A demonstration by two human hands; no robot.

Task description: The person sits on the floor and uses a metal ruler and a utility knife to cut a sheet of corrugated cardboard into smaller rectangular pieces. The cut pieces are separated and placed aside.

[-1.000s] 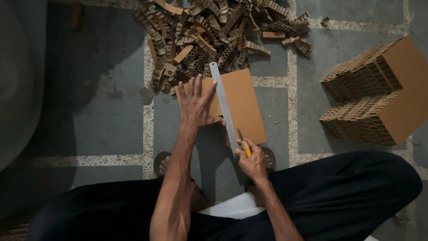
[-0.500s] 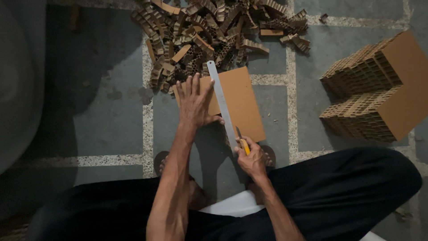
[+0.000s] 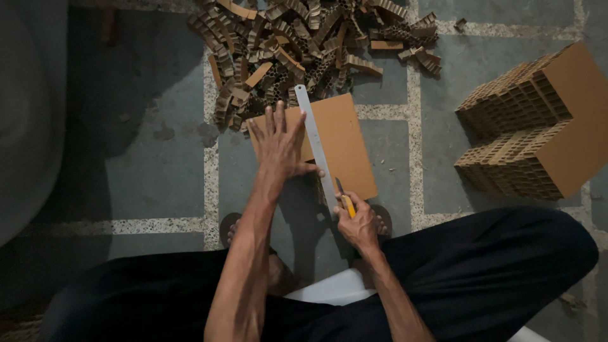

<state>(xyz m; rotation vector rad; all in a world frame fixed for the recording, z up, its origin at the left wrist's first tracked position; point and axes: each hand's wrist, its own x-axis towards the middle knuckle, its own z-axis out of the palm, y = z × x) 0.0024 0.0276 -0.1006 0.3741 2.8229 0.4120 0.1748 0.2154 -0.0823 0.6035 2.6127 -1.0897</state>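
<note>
Knife (image 3: 346, 201) blade tip obscure beside ruler (image 3: 315, 142)

Grey tiled floor (image 3: 145, 183) with pale speckled joints. Far centre: heap of cut honeycomb cardboard strips (image 3: 304, 44). Centre: flat brown cardboard sheet (image 3: 345, 142), its far edge touching the heap. Right: two honeycomb cardboard blocks (image 3: 538, 126), stacked close together, well apart from the sheet. Near: sandalled feet (image 3: 231, 228) just beside the sheet's near edge.
</note>
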